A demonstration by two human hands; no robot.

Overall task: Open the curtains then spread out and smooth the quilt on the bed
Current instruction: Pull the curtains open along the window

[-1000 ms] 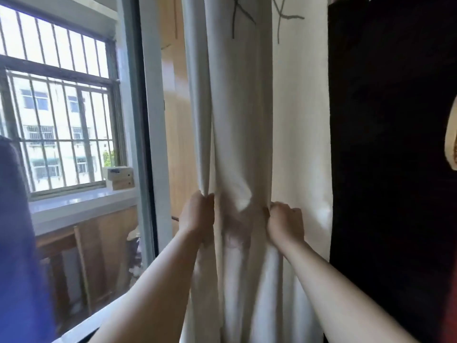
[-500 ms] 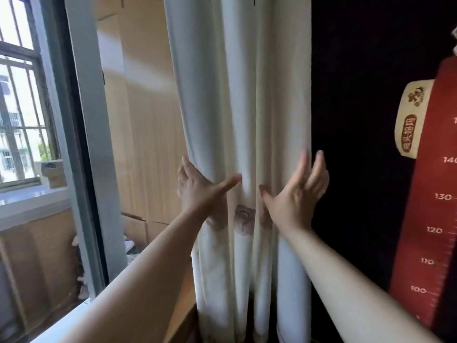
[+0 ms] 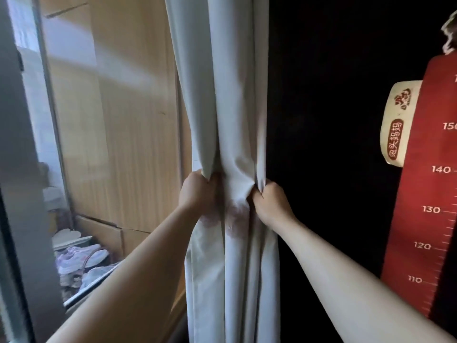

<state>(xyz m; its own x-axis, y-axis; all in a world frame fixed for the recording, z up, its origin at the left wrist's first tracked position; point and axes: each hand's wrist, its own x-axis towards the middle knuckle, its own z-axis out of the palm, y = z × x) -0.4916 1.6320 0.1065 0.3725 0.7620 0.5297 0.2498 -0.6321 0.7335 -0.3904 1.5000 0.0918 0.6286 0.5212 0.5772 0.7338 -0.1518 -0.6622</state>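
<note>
left hand (image 3: 196,191): fist clenched on curtain (image 3: 230,100) left fold
right hand (image 3: 270,203): fist clenched on right fold
tip: bunch folds tight toward dark wall (image 3: 329,120), even pull, no yanking

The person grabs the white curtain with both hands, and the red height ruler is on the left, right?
Not quite: in the head view the red height ruler is on the right. Both the left hand and the right hand do grab the white curtain.

Curtain (image 3: 230,95) between cabinet (image 3: 118,120), chart (image 3: 435,194)
</note>
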